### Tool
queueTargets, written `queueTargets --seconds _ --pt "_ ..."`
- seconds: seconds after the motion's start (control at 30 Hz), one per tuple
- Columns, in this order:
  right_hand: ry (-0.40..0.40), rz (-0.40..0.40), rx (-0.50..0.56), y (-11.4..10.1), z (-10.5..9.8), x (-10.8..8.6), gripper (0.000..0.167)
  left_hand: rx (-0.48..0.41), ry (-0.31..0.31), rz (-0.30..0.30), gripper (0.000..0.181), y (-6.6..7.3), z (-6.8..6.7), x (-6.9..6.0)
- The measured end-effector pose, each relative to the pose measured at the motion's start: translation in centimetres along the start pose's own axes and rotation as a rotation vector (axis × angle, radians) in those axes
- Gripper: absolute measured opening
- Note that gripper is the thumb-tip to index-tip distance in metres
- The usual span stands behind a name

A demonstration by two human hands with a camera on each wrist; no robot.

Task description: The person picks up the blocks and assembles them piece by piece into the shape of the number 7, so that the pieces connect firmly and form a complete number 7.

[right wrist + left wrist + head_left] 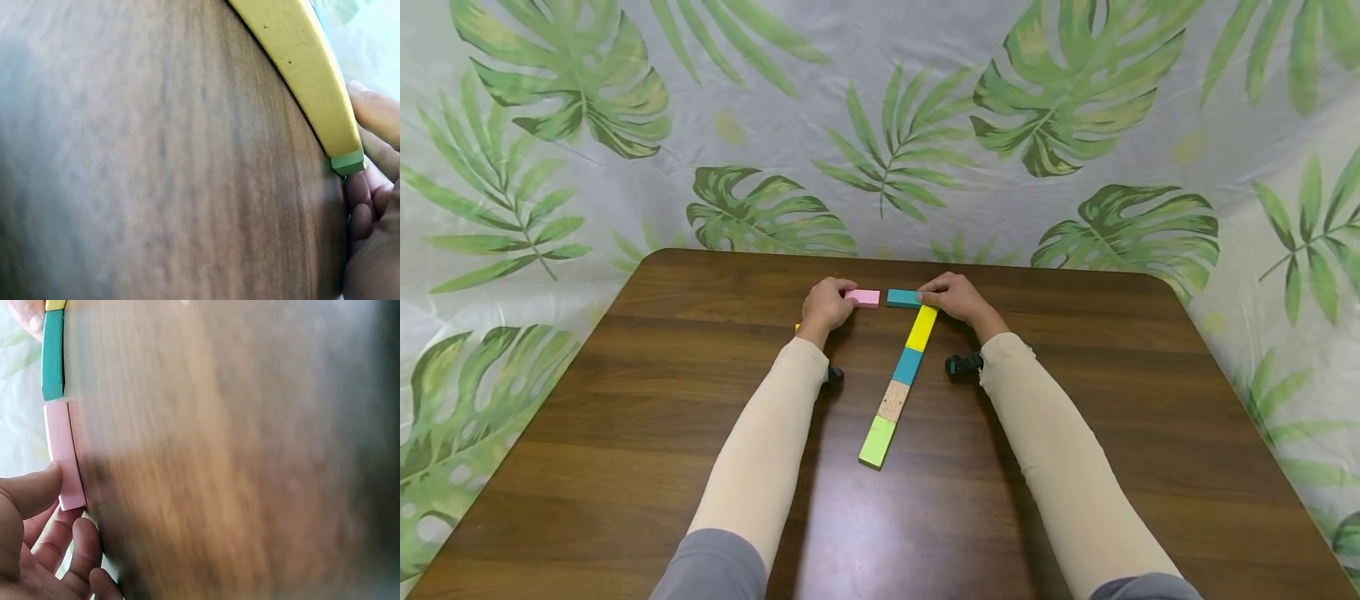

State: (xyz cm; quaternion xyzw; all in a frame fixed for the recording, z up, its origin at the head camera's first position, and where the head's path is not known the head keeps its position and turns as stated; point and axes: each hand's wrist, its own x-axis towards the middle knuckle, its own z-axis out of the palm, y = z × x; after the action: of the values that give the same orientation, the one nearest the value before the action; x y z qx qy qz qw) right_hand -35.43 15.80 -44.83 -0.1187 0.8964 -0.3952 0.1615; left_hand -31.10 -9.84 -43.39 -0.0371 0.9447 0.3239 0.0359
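Observation:
A pink block (867,298) lies near the far side of the table, its left end pinched between the thumb and fingers of my left hand (828,305). Just right of it, across a small gap, is a teal block (903,298). My right hand (957,297) grips the teal block's right end, partly covering it. From there a slanting row runs toward me: a yellow block (922,328), a blue block (907,367), a bare wood-coloured block (893,401) and a lime green block (877,442). The right wrist view shows the yellow block (306,69) close up.
A sliver of yellow (797,327) shows beside my left wrist, mostly hidden. Black wrist devices (964,367) hang under both forearms. The brown wooden table (625,417) ends at a leaf-patterned cloth (910,125) behind it.

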Motion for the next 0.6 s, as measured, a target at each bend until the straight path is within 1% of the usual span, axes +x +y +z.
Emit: queueTargets --seconds 0.37,0.6 --pt "0.005 -0.003 -0.010 0.21 0.01 0.03 0.039 -0.012 0.010 0.016 0.037 0.16 0.54 -0.07" --pt "0.011 -0.004 -0.001 0.28 0.12 0.25 0.039 -0.019 0.011 0.020 0.037 0.59 0.83 -0.20"
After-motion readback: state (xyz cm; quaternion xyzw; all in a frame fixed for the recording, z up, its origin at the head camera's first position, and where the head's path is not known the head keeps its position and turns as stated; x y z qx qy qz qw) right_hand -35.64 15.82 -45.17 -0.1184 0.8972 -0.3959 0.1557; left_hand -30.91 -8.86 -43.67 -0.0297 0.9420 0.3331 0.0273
